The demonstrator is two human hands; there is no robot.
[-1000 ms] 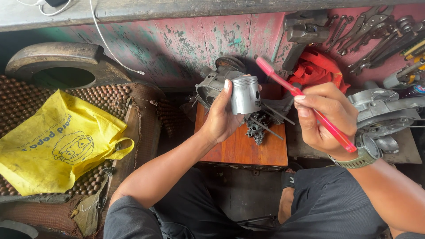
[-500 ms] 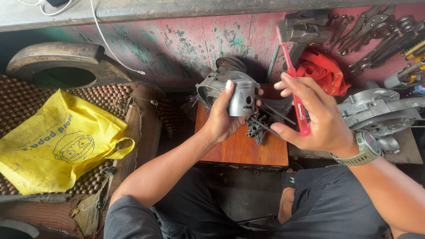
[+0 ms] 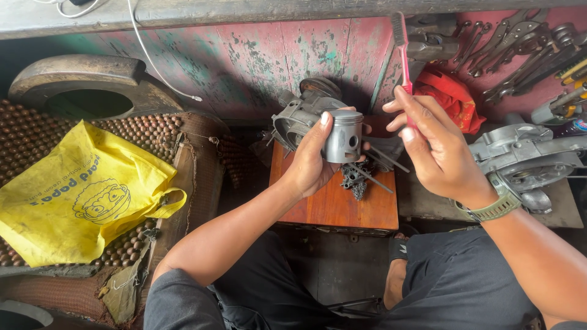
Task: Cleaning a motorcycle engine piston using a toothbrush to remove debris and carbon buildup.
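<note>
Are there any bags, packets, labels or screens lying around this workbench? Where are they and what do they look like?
Yellow plastic bag: at the left on the brown beaded mat, crumpled, loop handle, black lettering and a cartoon drawing.
Labelled container: far right edge among the tools, mostly cut off, dark with a blue and red label.
No screens or signs in view.

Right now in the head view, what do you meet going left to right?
Yellow bag → left hand → grey metal piston it holds → right hand gripping a pink toothbrush → grey engine casing.
</note>
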